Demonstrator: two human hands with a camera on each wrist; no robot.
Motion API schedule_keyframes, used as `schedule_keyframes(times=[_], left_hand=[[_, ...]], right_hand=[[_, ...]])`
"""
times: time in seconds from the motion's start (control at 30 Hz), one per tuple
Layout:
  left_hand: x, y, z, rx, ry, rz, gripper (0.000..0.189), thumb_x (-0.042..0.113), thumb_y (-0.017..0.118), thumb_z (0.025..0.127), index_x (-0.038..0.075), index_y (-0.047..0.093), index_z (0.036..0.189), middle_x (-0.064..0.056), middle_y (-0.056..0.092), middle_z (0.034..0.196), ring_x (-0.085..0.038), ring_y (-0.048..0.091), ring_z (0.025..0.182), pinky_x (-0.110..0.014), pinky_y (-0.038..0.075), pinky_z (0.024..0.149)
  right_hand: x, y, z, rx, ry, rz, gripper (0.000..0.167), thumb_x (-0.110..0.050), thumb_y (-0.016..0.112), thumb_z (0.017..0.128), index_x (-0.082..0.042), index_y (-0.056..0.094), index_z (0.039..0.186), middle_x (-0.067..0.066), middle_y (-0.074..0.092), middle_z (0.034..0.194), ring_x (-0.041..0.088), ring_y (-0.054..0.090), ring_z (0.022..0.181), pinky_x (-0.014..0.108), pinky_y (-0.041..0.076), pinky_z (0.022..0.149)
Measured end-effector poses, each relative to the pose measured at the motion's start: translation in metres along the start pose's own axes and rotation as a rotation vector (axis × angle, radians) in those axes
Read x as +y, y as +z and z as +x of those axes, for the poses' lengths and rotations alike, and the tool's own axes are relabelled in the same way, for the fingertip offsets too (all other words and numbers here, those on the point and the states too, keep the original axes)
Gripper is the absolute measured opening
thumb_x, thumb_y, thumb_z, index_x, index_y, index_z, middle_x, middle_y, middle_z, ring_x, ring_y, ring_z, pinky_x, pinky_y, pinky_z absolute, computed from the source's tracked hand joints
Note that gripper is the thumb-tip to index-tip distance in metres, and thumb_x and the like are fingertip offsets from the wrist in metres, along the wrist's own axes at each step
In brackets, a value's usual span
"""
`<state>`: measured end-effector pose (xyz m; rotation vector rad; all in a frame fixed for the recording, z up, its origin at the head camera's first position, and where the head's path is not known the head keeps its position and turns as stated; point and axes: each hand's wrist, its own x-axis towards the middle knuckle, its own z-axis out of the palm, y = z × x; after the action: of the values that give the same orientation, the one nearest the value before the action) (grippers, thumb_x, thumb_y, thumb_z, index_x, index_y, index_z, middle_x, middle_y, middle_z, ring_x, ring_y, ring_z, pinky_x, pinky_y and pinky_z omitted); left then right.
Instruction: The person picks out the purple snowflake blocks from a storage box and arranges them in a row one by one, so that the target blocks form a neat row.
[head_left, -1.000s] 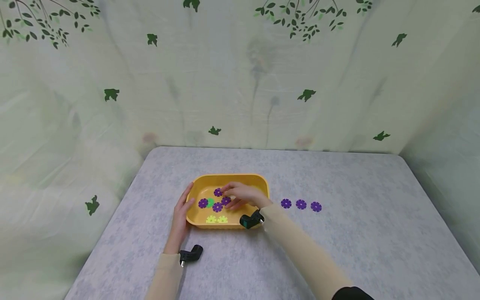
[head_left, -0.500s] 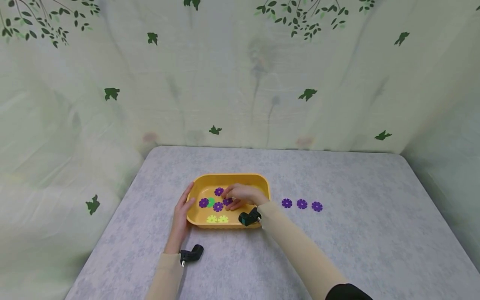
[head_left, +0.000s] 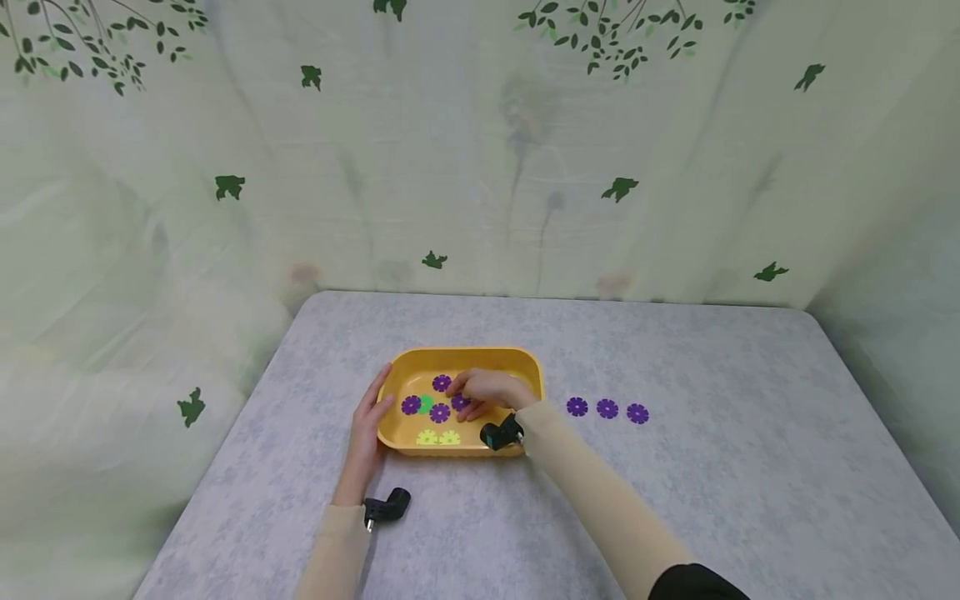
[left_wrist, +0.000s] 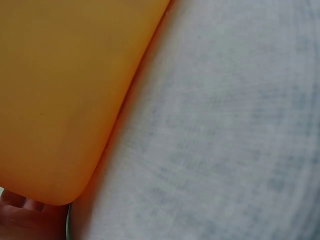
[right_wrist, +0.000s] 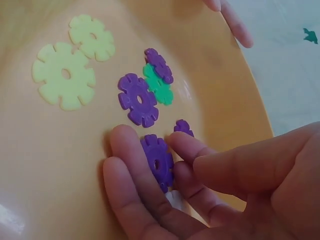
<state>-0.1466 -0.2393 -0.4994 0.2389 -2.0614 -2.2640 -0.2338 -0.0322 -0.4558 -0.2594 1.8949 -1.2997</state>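
On the table, my left hand (head_left: 366,421) holds the left side of a yellow tray (head_left: 525,360), thumb at the rim. In the left wrist view, part of that hand (left_wrist: 30,220) shows beyond the tray's corner. My right hand (head_left: 491,390) reaches into the tray, its curled fingers around a purple flower-shaped disc (right_wrist: 157,160), which looks tilted. Beside it lie other purple discs (right_wrist: 137,100), one overlapping a green disc (right_wrist: 159,90). Two pale yellow discs (right_wrist: 65,75) lie at the tray's near side. Fingers partly hide the disc at my right hand.
Three purple discs (head_left: 607,408) lie in a row on the grey table (head_left: 712,467), right of the tray. A pale curtain (head_left: 480,167) with leaf prints hangs behind the table and at its sides.
My right fingers have drawn closer together around the purple disc, which has shifted slightly right. The left hand stays at the tray's side. The head view has shifted a little.
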Motion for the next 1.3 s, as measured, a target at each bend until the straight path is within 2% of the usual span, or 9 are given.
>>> schedule_keyframes(times=[0.17, 0.37, 0.57, 0.77, 0.9, 1.03, 1.3], left_hand=[[0.0, 0.002, 0.001, -0.003, 0.009, -0.008, 0.048, 0.021, 0.044, 0.102, 0.025, 0.036, 0.149, 0.009, 0.028, 0.154, -0.011, 0.021, 0.141, -0.032, 0.022, 0.113], [0.0, 0.003, 0.002, -0.014, 0.013, -0.003, 0.048, 0.022, 0.043, 0.102, 0.026, 0.036, 0.149, 0.011, 0.028, 0.153, -0.009, 0.022, 0.14, -0.031, 0.023, 0.113], [-0.002, 0.004, 0.002, -0.02, 0.045, -0.023, 0.048, 0.017, 0.043, 0.103, 0.021, 0.035, 0.15, 0.007, 0.028, 0.154, -0.01, 0.023, 0.14, -0.027, 0.024, 0.112], [-0.002, 0.003, 0.002, -0.021, 0.049, -0.036, 0.048, 0.016, 0.043, 0.102, 0.02, 0.036, 0.149, 0.008, 0.028, 0.154, -0.01, 0.023, 0.14, -0.026, 0.024, 0.112], [-0.001, 0.002, 0.003, -0.023, 0.034, -0.04, 0.048, 0.017, 0.043, 0.103, 0.02, 0.035, 0.15, 0.008, 0.027, 0.154, -0.01, 0.022, 0.14, -0.027, 0.023, 0.112], [-0.001, 0.002, 0.002, -0.027, 0.025, -0.042, 0.048, 0.018, 0.043, 0.103, 0.021, 0.034, 0.15, 0.008, 0.025, 0.155, -0.01, 0.021, 0.141, -0.029, 0.023, 0.113], [-0.004, 0.001, 0.001, -0.006, 0.025, -0.011, 0.047, 0.022, 0.044, 0.102, 0.024, 0.036, 0.149, 0.007, 0.027, 0.154, -0.012, 0.023, 0.141, -0.031, 0.026, 0.112]], right_hand=[[0.002, -0.001, 0.001, 0.004, -0.018, -0.047, 0.033, 0.006, 0.037, 0.093, 0.005, 0.061, 0.115, 0.015, 0.061, 0.098, 0.022, 0.063, 0.068, 0.033, 0.057, 0.068], [0.002, -0.004, -0.001, 0.021, -0.063, -0.09, 0.023, 0.008, 0.042, 0.091, 0.009, 0.059, 0.106, 0.016, 0.06, 0.087, 0.022, 0.062, 0.066, 0.032, 0.057, 0.068], [0.001, -0.01, -0.005, 0.121, -0.149, -0.13, 0.017, 0.009, 0.048, 0.089, 0.011, 0.061, 0.099, 0.016, 0.063, 0.079, 0.022, 0.063, 0.061, 0.032, 0.058, 0.062], [0.001, -0.023, -0.012, 0.199, -0.222, -0.196, 0.012, 0.0, 0.055, 0.092, 0.002, 0.065, 0.098, 0.009, 0.063, 0.076, 0.014, 0.055, 0.054, 0.031, 0.054, 0.056], [0.002, -0.036, -0.023, 0.182, -0.27, -0.109, 0.014, -0.003, 0.054, 0.095, 0.003, 0.063, 0.103, 0.01, 0.063, 0.079, 0.019, 0.059, 0.057, 0.041, 0.056, 0.064], [0.009, -0.053, -0.037, 0.172, -0.318, 0.018, 0.017, -0.004, 0.051, 0.097, 0.006, 0.06, 0.108, 0.014, 0.063, 0.083, 0.017, 0.06, 0.058, 0.048, 0.056, 0.07], [0.039, -0.092, -0.072, 0.279, -0.304, 0.086, 0.025, -0.009, 0.05, 0.099, 0.008, 0.056, 0.116, 0.013, 0.063, 0.089, 0.016, 0.058, 0.064, 0.031, 0.057, 0.066]])
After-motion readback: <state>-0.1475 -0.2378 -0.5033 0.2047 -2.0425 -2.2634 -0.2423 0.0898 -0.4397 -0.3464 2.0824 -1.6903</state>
